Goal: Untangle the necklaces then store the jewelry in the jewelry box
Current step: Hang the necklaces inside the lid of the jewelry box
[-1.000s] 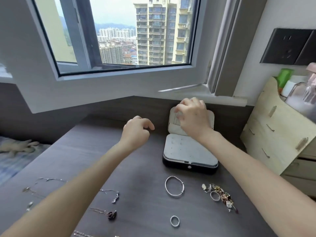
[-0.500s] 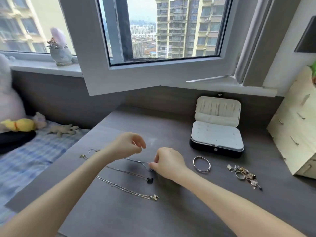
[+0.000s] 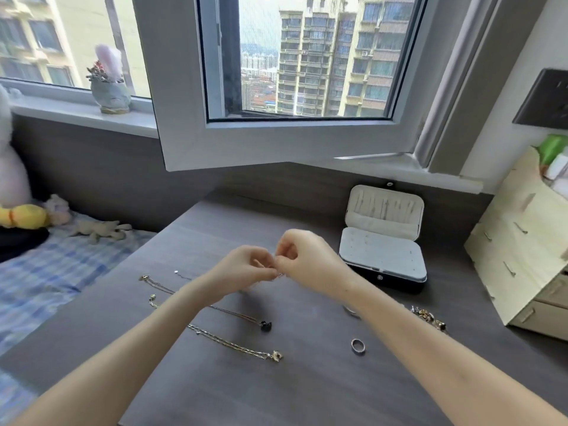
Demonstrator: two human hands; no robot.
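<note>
My left hand (image 3: 246, 267) and my right hand (image 3: 307, 259) meet above the middle of the dark table (image 3: 307, 379). Both pinch a thin silver necklace (image 3: 181, 274) whose far end trails left on the table. Below them lie a chain with a black pendant (image 3: 266, 325) and a gold chain (image 3: 236, 345). The jewelry box (image 3: 382, 256) stands open at the right, its lid up. A silver ring (image 3: 358, 346) lies near my right forearm. A bangle (image 3: 350, 311) is partly hidden by that forearm.
A pile of small jewelry (image 3: 428, 317) lies at the right. A wooden drawer organizer (image 3: 522, 259) stands at the table's right edge. An open window sash (image 3: 276, 142) juts over the back of the table. A bed with plush toys (image 3: 46, 241) is at the left.
My right hand left the box lid and came down to the necklaces. Both hands have now lifted one thin chain off the table and hold it together. The view swung left.
</note>
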